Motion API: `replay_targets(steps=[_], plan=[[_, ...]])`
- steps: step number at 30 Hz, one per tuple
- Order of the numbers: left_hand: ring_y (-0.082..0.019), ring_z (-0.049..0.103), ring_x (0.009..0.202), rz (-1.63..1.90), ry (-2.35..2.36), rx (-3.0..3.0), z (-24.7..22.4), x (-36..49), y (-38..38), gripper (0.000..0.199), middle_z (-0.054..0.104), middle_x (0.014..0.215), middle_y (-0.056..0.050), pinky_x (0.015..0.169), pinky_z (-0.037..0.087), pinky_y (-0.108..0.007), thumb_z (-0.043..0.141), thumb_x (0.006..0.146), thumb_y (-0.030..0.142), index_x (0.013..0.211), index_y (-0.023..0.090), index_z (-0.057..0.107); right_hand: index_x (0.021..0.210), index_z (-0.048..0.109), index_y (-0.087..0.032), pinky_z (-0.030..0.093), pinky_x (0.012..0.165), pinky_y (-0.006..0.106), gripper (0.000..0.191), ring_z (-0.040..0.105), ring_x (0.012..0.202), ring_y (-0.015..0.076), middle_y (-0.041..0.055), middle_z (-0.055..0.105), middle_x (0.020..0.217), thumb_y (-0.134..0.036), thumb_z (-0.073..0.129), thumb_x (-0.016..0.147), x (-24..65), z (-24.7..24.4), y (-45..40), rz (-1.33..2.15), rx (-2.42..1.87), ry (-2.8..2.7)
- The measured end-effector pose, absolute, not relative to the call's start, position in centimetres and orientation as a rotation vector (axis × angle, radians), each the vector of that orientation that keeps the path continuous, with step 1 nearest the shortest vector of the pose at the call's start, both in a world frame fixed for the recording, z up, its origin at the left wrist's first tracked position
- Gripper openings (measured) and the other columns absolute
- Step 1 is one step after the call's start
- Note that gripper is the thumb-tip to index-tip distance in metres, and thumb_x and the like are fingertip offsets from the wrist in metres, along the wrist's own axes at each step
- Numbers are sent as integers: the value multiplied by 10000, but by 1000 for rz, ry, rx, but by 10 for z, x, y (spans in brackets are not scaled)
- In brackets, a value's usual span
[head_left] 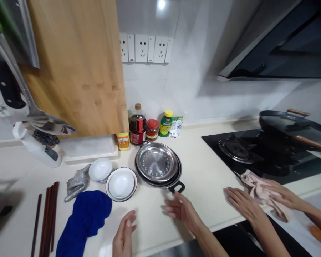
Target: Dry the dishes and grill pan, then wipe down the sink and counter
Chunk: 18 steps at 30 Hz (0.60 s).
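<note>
My left hand (123, 232) hovers over the front of the counter with fingers loosely bent and nothing in it. Just ahead of it a small white bowl (121, 184) sits in a dark-rimmed plate (111, 195). To its left lies a crumpled blue cloth (89, 210). My right hand (186, 213) is held out, fingers apart and slightly blurred, near the black handle (177, 186) of a pan. It holds nothing; whether a fingertip touches the handle I cannot tell. A round steel plate with a punched pattern (157, 161) rests on the pan.
Another person's hands (244, 205) are at the right, one on a pink cloth (256, 189). A wok (275, 125) stands on the black stove (262, 153). Bottles and a jar (152, 130) line the wall. Chopsticks (50, 210) and a spray bottle (39, 148) are on the left.
</note>
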<state>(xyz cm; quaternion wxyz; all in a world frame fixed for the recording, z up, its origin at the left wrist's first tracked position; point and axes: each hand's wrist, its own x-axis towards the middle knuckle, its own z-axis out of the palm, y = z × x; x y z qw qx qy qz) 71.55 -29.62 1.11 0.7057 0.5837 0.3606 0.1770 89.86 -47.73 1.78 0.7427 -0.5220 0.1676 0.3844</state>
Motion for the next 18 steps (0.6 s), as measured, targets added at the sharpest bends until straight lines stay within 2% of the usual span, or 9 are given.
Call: replay_targets(steps=[2,6,10,13,16,18], plan=[[-293,637,1145,328,785,1243,6,720,-307,615,671,1259,-129,953,559,-424,552,784,690,1121,186,659,809,649,-234,612,735,422,250,736,802,293,131,758,877,-451,729,713,917,15,-469,740,-1145,339],[-294,685,1048,256,785,1156,10,733,-316,654,709,1178,-149,913,571,-430,580,748,714,1101,171,672,744,648,-177,616,742,413,156,728,753,273,89,753,773,-263,726,640,939,14,-456,524,-1163,258],[-303,666,1085,220,731,1274,20,744,-320,650,697,1195,-155,938,553,-446,563,758,713,1097,169,665,672,634,-140,626,728,426,100,712,695,253,76,733,703,-157,665,578,937,13,-473,526,-1158,247],[-293,590,1210,242,729,1489,27,750,-327,618,618,1322,-148,1060,464,-478,476,839,662,1215,187,595,644,622,-148,632,689,435,84,700,650,245,65,707,649,-179,658,575,928,8,-505,502,-1213,295],[-287,467,1336,370,732,1727,33,758,-339,623,472,1470,-150,1145,355,-509,434,887,596,1366,198,457,657,632,-161,638,698,460,114,701,659,252,51,692,651,-223,681,575,911,-2,-545,527,-1290,318],[-291,414,1376,429,722,1781,35,768,-347,666,362,1546,-147,1141,359,-508,446,892,576,1441,212,350,711,657,-197,640,695,481,169,717,721,289,48,705,721,-253,702,558,898,-8,-573,526,-1347,330]])
